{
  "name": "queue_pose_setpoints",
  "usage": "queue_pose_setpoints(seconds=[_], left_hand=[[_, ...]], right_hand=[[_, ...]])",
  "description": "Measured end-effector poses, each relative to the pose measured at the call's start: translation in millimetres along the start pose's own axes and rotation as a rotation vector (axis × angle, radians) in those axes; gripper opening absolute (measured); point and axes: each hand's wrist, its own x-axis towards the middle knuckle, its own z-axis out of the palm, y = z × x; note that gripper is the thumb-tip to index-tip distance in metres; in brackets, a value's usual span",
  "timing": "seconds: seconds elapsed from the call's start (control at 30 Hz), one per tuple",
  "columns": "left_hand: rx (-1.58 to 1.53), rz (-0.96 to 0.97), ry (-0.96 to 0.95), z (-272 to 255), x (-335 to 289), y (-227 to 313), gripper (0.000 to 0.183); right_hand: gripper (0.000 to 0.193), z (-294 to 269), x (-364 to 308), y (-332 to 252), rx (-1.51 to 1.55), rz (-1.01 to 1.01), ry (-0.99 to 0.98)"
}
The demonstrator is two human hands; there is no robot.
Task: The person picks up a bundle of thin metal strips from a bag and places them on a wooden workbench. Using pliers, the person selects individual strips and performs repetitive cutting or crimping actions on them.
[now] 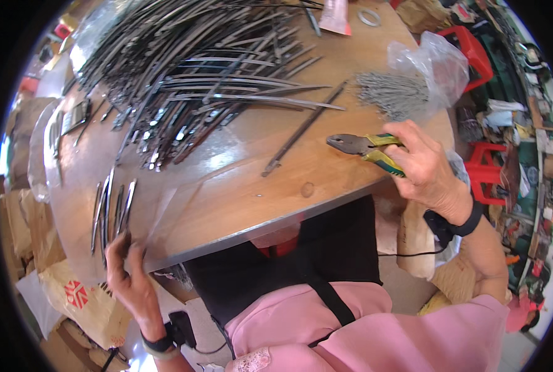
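The right hand [426, 167] curls in a firm grip at the table [276, 208]'s near right edge, its forearm [484, 254] outside that edge, elbow bent. The left hand [129, 285] is at the table's near left edge, fingers [117, 251] bent, wrist [155, 338] clear of the table.

My two hands, left hand [127, 284] and right hand [424, 166], and one pair of pliers [353, 144] share the near edge of one table [313, 180]. About five dark strips [129, 203] lie by its left edge, one lone strip [305, 128] mid-table, and one heap of strips [183, 80], too tangled to count, toward the far edge. Near the right edge: one bunch of grey wires [393, 94], one clear bag [441, 65]; far edge: one ring [372, 24], one pink packet [335, 17].
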Motion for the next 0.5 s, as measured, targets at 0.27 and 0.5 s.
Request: queue_pose_setpoints(seconds=[0.27, 0.5], left_hand=[[-0.128, 0.475, -0.34, 84.0, 6.7, 100.3, 0.026], [0.144, 0.606, -0.272, 137.0, 23.1, 104.5, 0.014]], right_hand=[[0.019, -1.6, 21.1, -6.1, -0.24, -0.096, 0.088], [0.018, -31.8, 38.8, -52.4, 0.576, 0.438, 0.71]])
